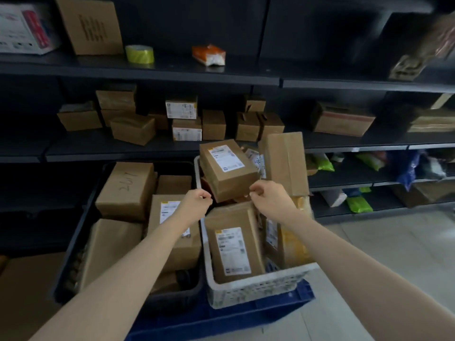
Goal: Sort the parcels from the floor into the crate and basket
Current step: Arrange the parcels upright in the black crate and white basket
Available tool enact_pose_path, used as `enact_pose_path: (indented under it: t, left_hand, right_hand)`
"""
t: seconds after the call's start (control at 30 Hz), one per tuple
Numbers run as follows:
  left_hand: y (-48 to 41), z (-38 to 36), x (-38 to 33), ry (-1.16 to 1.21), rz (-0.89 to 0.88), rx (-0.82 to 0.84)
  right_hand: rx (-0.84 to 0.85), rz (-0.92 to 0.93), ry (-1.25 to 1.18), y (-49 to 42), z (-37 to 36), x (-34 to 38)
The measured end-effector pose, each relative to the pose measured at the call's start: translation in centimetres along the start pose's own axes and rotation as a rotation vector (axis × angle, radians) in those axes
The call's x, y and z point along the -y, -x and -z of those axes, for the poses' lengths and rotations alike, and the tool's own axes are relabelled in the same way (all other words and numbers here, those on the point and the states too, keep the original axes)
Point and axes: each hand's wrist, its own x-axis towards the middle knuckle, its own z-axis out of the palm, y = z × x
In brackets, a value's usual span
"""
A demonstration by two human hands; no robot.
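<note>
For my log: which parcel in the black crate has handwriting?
The far-left parcel at the back of the black crate; the middle parcel carries a printed label instead.

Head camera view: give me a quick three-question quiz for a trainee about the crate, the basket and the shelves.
1. True or false: the white basket stands left of the black crate.
2. What lies on the top shelf left of the orange packet? A tape roll; B scissors; C bottle.
3. Fill in: the base under the basket is ___ in colour.
Key: 1 false, the basket is on the right; 2 A; 3 blue.
</note>
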Motion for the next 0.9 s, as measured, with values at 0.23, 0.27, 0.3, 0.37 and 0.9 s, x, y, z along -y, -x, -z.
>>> enact_pose_path:
  t: [0.23, 0.27, 0.3, 0.37, 0.9]
  left_hand:
    - [2.5, -6.6, 0.0, -0.089, 0.107, -0.078]
    - [2.9, -6.7, 0.4, -0.143, 0.103, -0.116]
    - [3.3, -6.5, 1.1, -0.225, 0.086, -0.173]
    - [3.7, -5.6, 2.5, -0.46, 0.063, -0.33]
    - [1.5, 2.7, 11.5, -0.555, 0.502, -0.162]
  right_hand:
    - [0.153, 0.015, -0.058, 0.8, 0.6, -6.3]
    - [0.178, 0.026, -0.066, 0.7, 0.1, -6.3]
    - [0.192, 0.037, -0.078, 0.7, -0.5, -6.2]
    - [0.216, 0.052, -0.12, 0.5, -1.7, -5.6]
    - [0.537, -0.195, -0.374, -1.7, -15.2, 3.7]
